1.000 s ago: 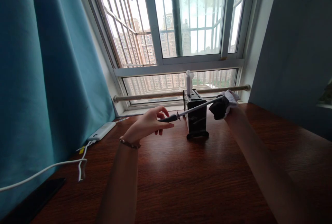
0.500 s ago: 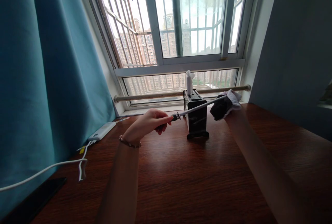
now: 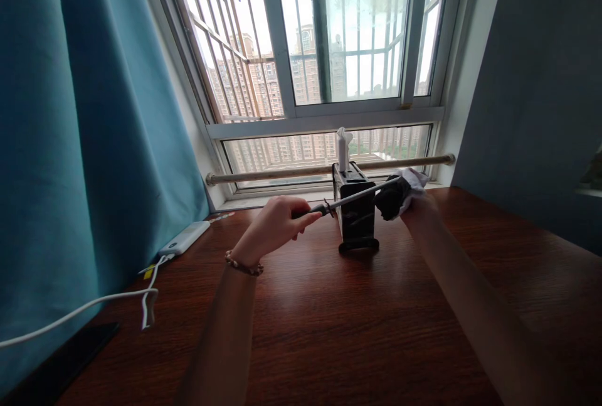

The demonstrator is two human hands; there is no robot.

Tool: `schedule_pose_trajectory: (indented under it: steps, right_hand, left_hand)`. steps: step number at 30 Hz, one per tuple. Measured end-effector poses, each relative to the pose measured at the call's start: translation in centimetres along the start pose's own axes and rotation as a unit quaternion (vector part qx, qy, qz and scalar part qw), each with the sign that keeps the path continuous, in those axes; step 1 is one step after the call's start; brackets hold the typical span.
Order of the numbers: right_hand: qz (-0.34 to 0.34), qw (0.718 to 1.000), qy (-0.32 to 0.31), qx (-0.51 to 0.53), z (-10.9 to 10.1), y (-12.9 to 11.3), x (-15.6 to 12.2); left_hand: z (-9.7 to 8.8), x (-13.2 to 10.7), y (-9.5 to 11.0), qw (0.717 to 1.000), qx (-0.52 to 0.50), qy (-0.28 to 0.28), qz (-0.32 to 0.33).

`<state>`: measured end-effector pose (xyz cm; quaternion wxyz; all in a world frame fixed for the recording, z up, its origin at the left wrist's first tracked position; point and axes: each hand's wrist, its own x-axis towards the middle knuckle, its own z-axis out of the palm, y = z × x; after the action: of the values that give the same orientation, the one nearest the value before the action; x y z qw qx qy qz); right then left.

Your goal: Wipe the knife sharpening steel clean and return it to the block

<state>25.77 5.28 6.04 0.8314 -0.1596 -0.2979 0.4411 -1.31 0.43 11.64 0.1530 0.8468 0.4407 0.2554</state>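
Note:
My left hand (image 3: 277,225) is closed around the dark handle of a small sword-like piece (image 3: 355,196), which has a little guard and a slim pale blade. The blade slants up to the right, above the table. At its far end my right hand (image 3: 420,205) grips a black-and-white cloth (image 3: 394,197), bunched against the blade. The cloth hides the tip and most of my right fingers. Behind the blade stands a black box-like holder (image 3: 358,221), with a white object (image 3: 343,150) sticking up out of its top.
The brown wooden table (image 3: 301,324) reaches the window sill, where a horizontal rail (image 3: 277,174) crosses. To the left lie a white power strip (image 3: 185,238), a white cable (image 3: 79,312) and a flat black object (image 3: 70,356). A blue curtain (image 3: 113,111) hangs on the left.
My left hand has shifted slightly right with the sword-like piece. My right hand and the cloth have moved a little left and down, so the hands are closer together.

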Motion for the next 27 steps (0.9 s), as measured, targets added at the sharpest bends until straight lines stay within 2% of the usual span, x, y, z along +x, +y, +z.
schedule_pose_trajectory:
  steps: [3,6,9,12,15,18,22,27]
  right_hand:
    - [0.055,0.998,0.042,0.001,1.5,0.3,-1.6]
    - [0.124,0.990,0.063,-0.012,2.9,0.9,-3.1]
    - [0.161,0.985,0.058,-0.028,3.4,1.6,-3.8]
    - [0.159,0.985,0.035,-0.049,3.1,1.9,-3.8]
    - [0.150,0.985,-0.006,-0.081,3.0,1.7,-3.9]
    - [0.155,0.980,-0.055,-0.114,3.2,1.3,-4.4]
    - [0.155,0.970,-0.111,-0.150,3.5,1.0,-5.0]
    - [0.123,0.959,-0.153,-0.203,3.2,0.6,-4.7]
  left_hand:
    - [1.1,0.3,0.9,0.997,0.053,0.050,0.033]
    - [3.0,0.9,1.9,0.993,0.056,0.098,0.036]
    - [5.0,1.5,2.6,0.991,0.029,0.126,0.028]
    - [6.3,1.8,2.9,0.991,-0.031,0.130,0.011]
    - [6.6,1.8,2.9,0.987,-0.124,0.098,-0.015]
    - [6.1,1.9,2.6,0.970,-0.236,0.046,-0.044]
    - [5.4,2.0,2.3,0.923,-0.376,-0.026,-0.073]
    - [5.2,2.2,2.1,0.848,-0.510,-0.119,-0.078]
